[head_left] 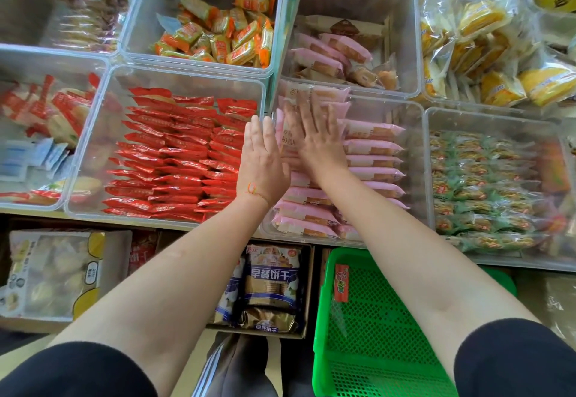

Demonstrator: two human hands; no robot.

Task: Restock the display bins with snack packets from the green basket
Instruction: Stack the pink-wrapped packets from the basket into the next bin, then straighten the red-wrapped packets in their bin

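My two hands are over the clear bin [417,135] of pink packets [371,147]. My left hand [263,160] stands on its edge, fingers straight, flat against a packet. My right hand [314,135] lies flat on the pile, fingers spread, gripping nothing. The green basket [367,334] sits below, near my right arm.

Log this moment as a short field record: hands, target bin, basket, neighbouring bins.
left hand: open, flat, at the left wall of the pink bin
right hand: open, palm down on the pink packets
pink bin: clear, packets in neat rows
green basket: below the bins, one red packet visible inside
left neighbour: red packets, rowed
right neighbour: green packets
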